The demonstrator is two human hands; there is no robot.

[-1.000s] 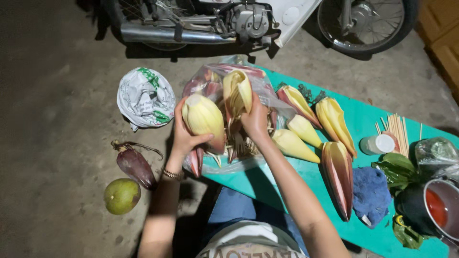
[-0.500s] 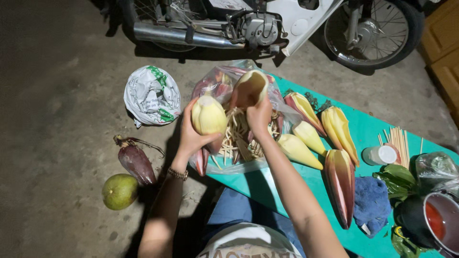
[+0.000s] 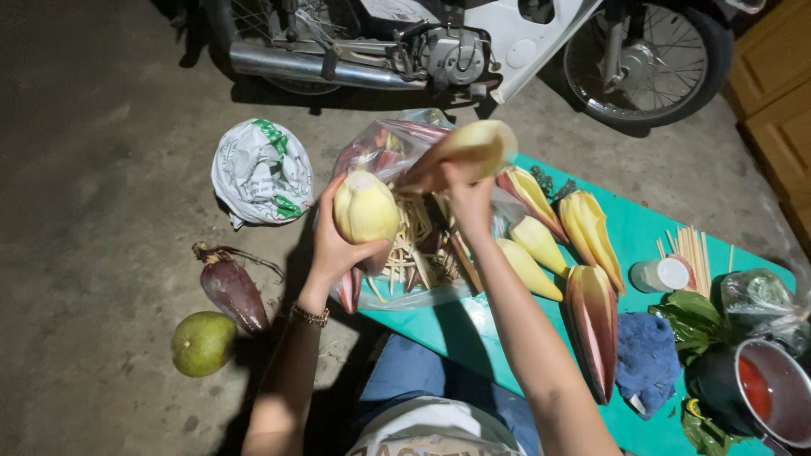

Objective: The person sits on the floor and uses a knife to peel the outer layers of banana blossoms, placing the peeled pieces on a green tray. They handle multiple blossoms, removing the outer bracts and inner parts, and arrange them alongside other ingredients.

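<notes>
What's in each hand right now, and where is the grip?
The left hand cups the pale yellow banana flower heart from below, around its lower half. The right hand pinches a peeled-off bract at its base end.

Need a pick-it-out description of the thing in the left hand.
Start at the teal table, go to its near-left end where a clear plastic bag of peelings sits. Above it the left hand grips a pale yellow, egg-shaped banana-blossom heart, rounder and stubbier than the long bracts beside it.
</notes>
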